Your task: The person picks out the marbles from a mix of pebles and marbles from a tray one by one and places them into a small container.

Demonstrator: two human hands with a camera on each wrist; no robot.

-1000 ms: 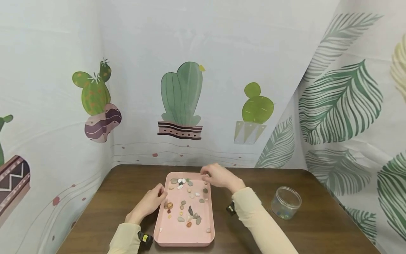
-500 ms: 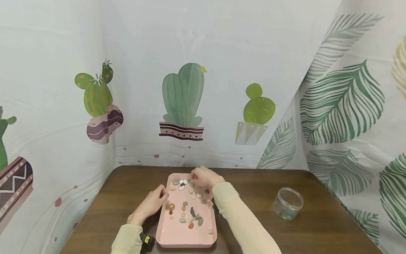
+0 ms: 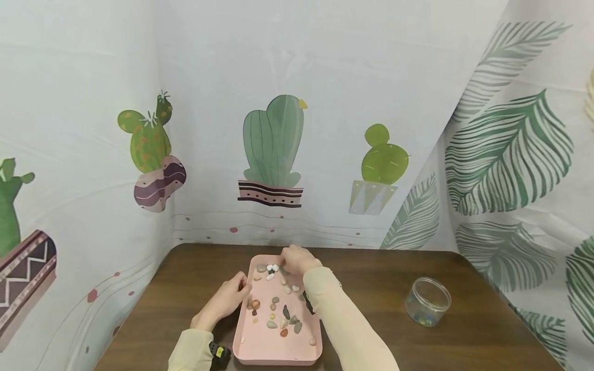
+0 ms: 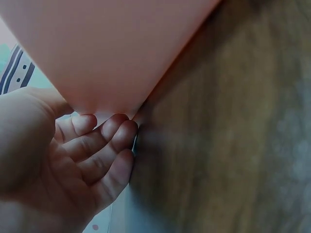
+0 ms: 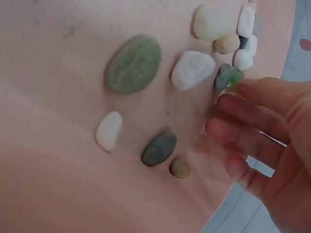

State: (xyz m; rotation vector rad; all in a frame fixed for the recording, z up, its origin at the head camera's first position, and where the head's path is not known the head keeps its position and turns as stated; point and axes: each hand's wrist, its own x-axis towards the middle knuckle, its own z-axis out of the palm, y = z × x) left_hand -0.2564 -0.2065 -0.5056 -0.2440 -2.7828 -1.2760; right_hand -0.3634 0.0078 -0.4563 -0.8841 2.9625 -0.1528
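A pink tray [image 3: 278, 351] lies on the wooden table, with pebbles scattered over it. At its left side my left hand [image 3: 227, 299] grips the rim; in the left wrist view its curled fingers [image 4: 99, 155] press the outer wall and the thumb goes behind it. Over the tray's far right corner is my right hand [image 3: 298, 260], fingers bent downward. The right wrist view has one fingertip touching a small green glass bead [image 5: 236, 76], beside a grey pebble [image 5: 223, 77]. The other fingers are slightly bent and hold nothing visible. Near them lie a white pebble [image 5: 193, 70] and a dark pebble [image 5: 159, 148].
To the right on the table [image 3: 371, 309] stands a clear round jar [image 3: 428, 302], with blue and green beads at its bottom. Behind the table hangs a white cloth [image 3: 339, 62] printed with cacti and leaves.
My right hand has moved left from the tray's far right edge, then lowered among the pebbles at the far end. My left hand keeps its place on the rim.
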